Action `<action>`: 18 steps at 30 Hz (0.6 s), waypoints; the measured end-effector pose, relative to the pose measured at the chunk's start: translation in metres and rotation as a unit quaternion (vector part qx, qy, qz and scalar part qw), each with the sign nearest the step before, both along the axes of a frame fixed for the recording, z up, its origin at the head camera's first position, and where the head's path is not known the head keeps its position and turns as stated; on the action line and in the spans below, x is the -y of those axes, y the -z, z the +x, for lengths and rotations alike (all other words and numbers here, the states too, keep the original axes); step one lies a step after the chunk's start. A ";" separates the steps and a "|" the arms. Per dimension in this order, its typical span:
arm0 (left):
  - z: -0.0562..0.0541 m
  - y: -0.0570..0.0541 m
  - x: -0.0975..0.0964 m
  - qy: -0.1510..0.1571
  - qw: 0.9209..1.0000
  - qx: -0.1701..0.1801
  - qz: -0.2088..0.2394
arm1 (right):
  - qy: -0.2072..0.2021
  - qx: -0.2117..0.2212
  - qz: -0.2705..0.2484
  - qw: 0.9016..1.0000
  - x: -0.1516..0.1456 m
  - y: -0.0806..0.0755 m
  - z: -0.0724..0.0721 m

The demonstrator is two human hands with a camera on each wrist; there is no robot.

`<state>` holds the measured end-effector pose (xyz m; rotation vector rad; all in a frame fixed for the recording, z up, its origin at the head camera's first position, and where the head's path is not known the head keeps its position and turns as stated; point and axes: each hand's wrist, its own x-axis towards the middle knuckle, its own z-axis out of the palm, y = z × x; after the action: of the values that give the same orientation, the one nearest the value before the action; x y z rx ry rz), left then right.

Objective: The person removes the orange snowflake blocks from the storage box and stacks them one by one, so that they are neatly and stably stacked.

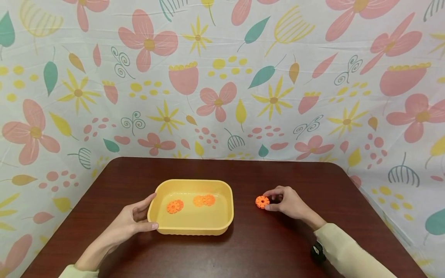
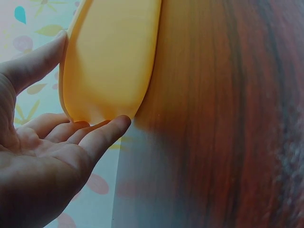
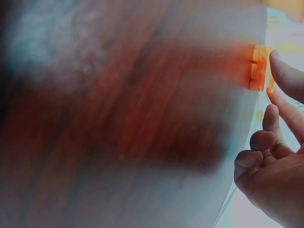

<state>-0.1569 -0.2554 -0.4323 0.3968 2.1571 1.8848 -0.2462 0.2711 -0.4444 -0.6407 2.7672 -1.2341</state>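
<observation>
Right hand (image 1: 288,202): one; thumb and forefinger pinching the rim of an orange notched disc (image 1: 262,202), the other fingers folded inward.

Orange notched disc, pinched: round, slotted edge, dark hole at centre; located right of the tray and apart from it, on or just above the table (cannot tell which). Edge appears layered in the right wrist view; number of pieces uncertain.

Left hand (image 1: 130,222): one; gripping the left end of the tray, thumb at the near corner, fingers towards the far one.

Yellow tray (image 1: 189,224): one, rectangular, rounded corners, upright on the table.

Tray contents: orange discs in two overlapping pairs, a left pair (image 1: 174,207) and a right pair (image 1: 204,200) (the latter including one of paler orange).

Black wrist-worn item (image 1: 318,253): one, at the right wrist, beside a pale sleeve (image 1: 347,247).

Table (image 1: 278,247): dark reddish-brown, wood-grained, glossy, rounded far corners.

Floral cloth (image 1: 222,58): white, printed in pink, yellow and teal, hanging behind the table and at both sides.
</observation>
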 end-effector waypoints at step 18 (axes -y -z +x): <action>0.001 -0.001 0.000 0.002 1.000 0.001 -0.006 | 0.002 -0.009 0.006 1.000 0.000 0.002 -0.001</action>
<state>-0.1563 -0.2551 -0.4314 0.3970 2.1642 1.8692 -0.2470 0.2709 -0.4461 -0.6494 2.7881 -1.2177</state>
